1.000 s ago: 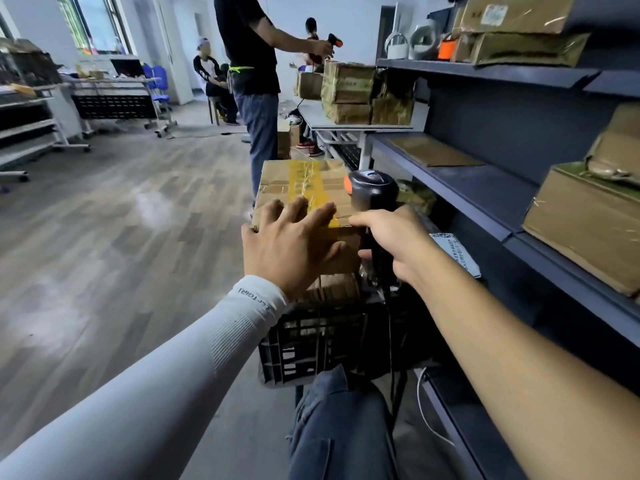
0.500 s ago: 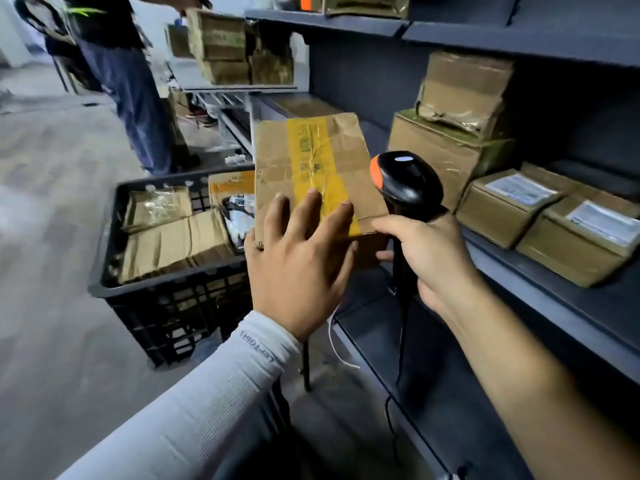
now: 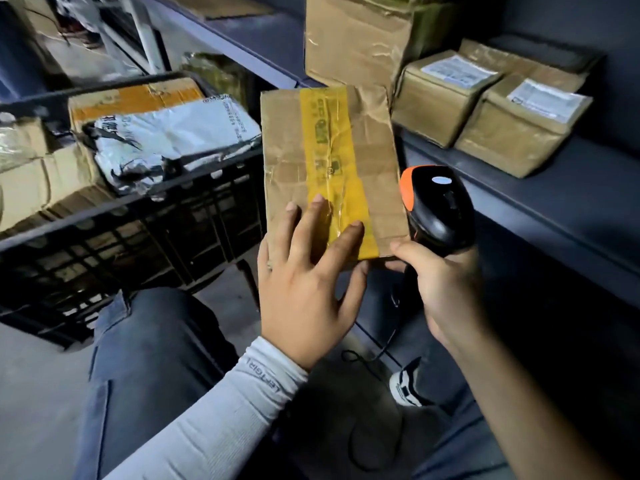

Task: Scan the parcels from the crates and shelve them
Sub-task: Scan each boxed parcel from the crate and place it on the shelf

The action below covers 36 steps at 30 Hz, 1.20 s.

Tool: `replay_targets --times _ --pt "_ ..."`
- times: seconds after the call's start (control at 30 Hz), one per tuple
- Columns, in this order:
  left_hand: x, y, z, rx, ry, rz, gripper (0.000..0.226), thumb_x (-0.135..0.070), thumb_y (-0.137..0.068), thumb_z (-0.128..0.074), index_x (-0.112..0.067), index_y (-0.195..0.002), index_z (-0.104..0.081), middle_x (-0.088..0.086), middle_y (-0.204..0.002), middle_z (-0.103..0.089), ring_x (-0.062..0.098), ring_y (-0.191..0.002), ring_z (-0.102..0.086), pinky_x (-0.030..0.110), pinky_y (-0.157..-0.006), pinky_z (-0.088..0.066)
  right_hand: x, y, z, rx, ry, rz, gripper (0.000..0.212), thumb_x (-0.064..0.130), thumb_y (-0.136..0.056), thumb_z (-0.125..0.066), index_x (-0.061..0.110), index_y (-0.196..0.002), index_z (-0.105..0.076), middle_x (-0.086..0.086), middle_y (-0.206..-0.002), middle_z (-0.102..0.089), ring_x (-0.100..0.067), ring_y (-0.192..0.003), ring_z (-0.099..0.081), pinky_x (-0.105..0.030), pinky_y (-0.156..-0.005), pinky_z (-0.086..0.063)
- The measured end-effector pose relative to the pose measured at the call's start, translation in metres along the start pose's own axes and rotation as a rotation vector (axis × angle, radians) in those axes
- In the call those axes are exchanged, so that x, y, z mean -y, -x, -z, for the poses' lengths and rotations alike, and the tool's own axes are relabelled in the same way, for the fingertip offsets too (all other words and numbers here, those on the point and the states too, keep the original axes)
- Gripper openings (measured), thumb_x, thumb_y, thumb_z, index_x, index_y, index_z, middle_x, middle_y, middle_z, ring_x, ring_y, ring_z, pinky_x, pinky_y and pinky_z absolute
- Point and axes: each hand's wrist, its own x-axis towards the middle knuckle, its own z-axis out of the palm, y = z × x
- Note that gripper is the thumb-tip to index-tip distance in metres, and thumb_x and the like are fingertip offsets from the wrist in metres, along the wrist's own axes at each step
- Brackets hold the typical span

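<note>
A flat brown cardboard parcel (image 3: 325, 161) with a yellow tape strip down its middle is held up in front of me. My left hand (image 3: 308, 282) grips its near edge, fingers spread over the top face and thumb underneath. My right hand (image 3: 443, 285) grips the handle of a black scanner with an orange tip (image 3: 436, 206), right beside the parcel's near right corner; its forefinger touches that corner. A black plastic crate (image 3: 145, 237) at the left holds several parcels, among them a white plastic mailer (image 3: 176, 140).
The dark grey shelf (image 3: 540, 188) on the right carries two small labelled boxes (image 3: 491, 112) and a larger brown box (image 3: 353, 39) behind them. A lower shelf level lies under my right arm. My knee in jeans (image 3: 152, 344) and a shoe (image 3: 405, 386) are below; the scanner's cable hangs down.
The view has swung down and closer to the shelf. The parcel has come away from the crate toward the shelf, still in my left hand, with the scanner beside it.
</note>
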Motion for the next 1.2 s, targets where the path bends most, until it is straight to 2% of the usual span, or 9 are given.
replay_targets --times 0.3,0.4,0.47,0.67,0.8,0.9,0.97,1.07,1.2 --pt "0.019 0.055 -0.024 0.160 0.299 -0.010 0.050 -0.036 -0.097 -0.068 -0.028 -0.146 -0.061 0.020 -0.165 -0.027 0.044 -0.156 -0.017 0.060 -0.122 -0.026 -0.037 0.033 0.008 -0.099 0.238 -0.038 0.029 0.022 -0.064 -0.069 0.000 -0.083 -0.065 -0.024 -0.081 -0.068 -0.044 -0.081 -0.069 -0.071 -0.073 -0.054" --pt "0.021 0.068 -0.025 0.154 0.368 -0.009 0.046 -0.034 -0.093 -0.073 -0.028 -0.138 -0.068 0.020 -0.166 -0.026 0.042 -0.157 -0.015 0.055 -0.126 -0.021 -0.049 0.046 0.008 -0.138 0.247 -0.083 0.007 0.014 -0.071 -0.070 0.018 -0.075 -0.074 -0.001 -0.071 -0.074 -0.023 -0.071 -0.073 -0.053 -0.068 -0.062" --pt "0.021 0.072 -0.024 0.138 0.458 0.041 0.044 -0.030 -0.091 -0.076 -0.025 -0.134 -0.071 0.021 -0.167 -0.021 0.037 -0.159 -0.012 0.051 -0.128 -0.020 -0.058 0.051 0.013 -0.151 0.205 -0.146 0.019 0.002 -0.080 -0.075 0.020 -0.074 -0.075 0.008 -0.074 -0.076 -0.010 -0.071 -0.073 -0.034 -0.065 -0.059" --pt "0.037 0.078 -0.035 0.188 0.675 0.488 0.066 -0.038 -0.085 -0.080 -0.035 -0.146 -0.057 0.012 -0.170 -0.019 -0.010 -0.153 0.005 0.004 -0.117 -0.008 -0.088 0.043 0.011 -0.122 0.357 -0.213 0.015 0.012 -0.070 -0.074 0.003 -0.080 -0.067 -0.002 -0.069 -0.071 -0.040 -0.077 -0.074 -0.060 -0.075 -0.060" --pt "0.053 0.072 -0.043 0.255 0.950 0.687 0.070 -0.030 -0.082 -0.078 -0.041 -0.146 -0.053 -0.008 -0.155 -0.052 0.005 -0.150 -0.036 0.022 -0.119 -0.034 -0.101 0.035 0.003 -0.075 0.386 -0.250 0.022 0.011 -0.068 -0.072 -0.003 -0.081 -0.061 -0.002 -0.068 -0.065 -0.032 -0.071 -0.071 -0.067 -0.079 -0.058" --pt "0.059 0.061 -0.038 0.221 1.215 0.970 0.068 0.004 -0.089 -0.064 -0.031 -0.145 -0.053 0.001 -0.138 -0.067 0.012 -0.120 -0.066 0.025 -0.091 -0.054 -0.110 0.027 0.008 -0.067 0.427 -0.303 0.020 0.005 -0.071 -0.074 -0.005 -0.083 -0.061 -0.003 -0.070 -0.064 -0.038 -0.073 -0.073 -0.061 -0.077 -0.060" --pt "0.066 0.055 -0.032 0.269 1.329 1.162 0.051 -0.010 -0.087 -0.058 -0.041 -0.127 -0.058 0.002 -0.107 -0.076 0.022 -0.094 -0.070 0.034 -0.073 -0.053 -0.115 0.023 0.012 -0.081 0.437 -0.308 0.027 0.012 -0.064 -0.071 -0.004 -0.083 -0.059 -0.002 -0.070 -0.061 -0.029 -0.070 -0.067 -0.047 -0.069 -0.059" --pt "0.084 0.046 -0.029 0.396 1.545 1.336 0.014 -0.039 -0.082 -0.054 -0.027 -0.078 -0.060 -0.003 -0.074 -0.051 0.022 -0.065 -0.038 0.031 -0.064 -0.037 -0.119 0.019 0.018 -0.104 0.415 -0.288 0.022 0.008 -0.064 -0.064 -0.004 -0.079 -0.054 -0.002 -0.069 -0.056 -0.023 -0.068 -0.057 -0.039 -0.068 -0.051" --pt "0.099 0.042 -0.033 0.559 1.448 1.321 0.066 -0.073 -0.082 -0.057 -0.016 -0.111 -0.074 0.002 -0.099 -0.061 0.027 -0.088 -0.061 0.044 -0.076 -0.048 -0.116 0.020 0.021 -0.099 0.404 -0.269 0.013 0.001 -0.067 -0.063 -0.004 -0.077 -0.058 -0.001 -0.065 -0.056 -0.020 -0.065 -0.053 -0.038 -0.063 -0.048"
